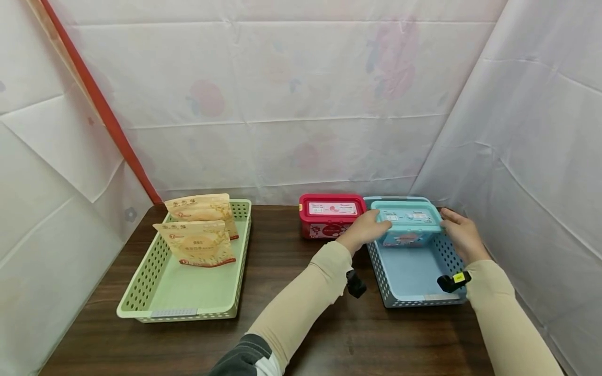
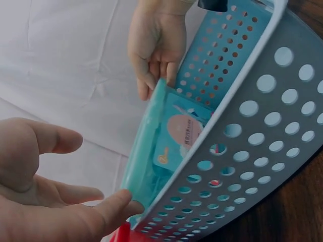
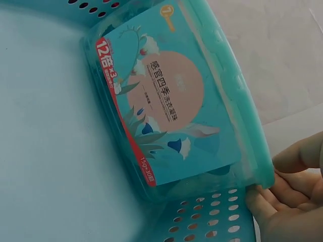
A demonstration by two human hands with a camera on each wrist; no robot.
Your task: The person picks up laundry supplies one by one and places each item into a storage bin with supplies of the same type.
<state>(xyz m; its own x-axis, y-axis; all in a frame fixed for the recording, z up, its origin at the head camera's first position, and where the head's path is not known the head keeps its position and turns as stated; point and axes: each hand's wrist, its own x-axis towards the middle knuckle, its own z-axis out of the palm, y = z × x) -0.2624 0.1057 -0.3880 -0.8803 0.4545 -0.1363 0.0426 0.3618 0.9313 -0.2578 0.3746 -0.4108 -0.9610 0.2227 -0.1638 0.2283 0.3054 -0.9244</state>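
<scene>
A teal box of laundry pods [image 3: 166, 96] with a lid sits at the far end of the blue basket [image 1: 409, 266]. My right hand [image 1: 461, 235] pinches the right end of its lid, with fingers on both sides of the rim in the right wrist view. At the other end is my left hand [image 1: 367, 230]; its fingertips reach the lid's edge, while thumb and forefinger stand spread apart in the left wrist view. Just left of the basket stands a red lidded box [image 1: 331, 216], partly behind my left hand.
On the left side of the dark wooden table [image 1: 291, 292] is a green basket [image 1: 202, 292]. Two yellow pouches, a front one [image 1: 197, 243] and a rear one [image 1: 207, 206], stand in its far half. White sheeting [image 1: 263, 94] hangs close behind and beside the table.
</scene>
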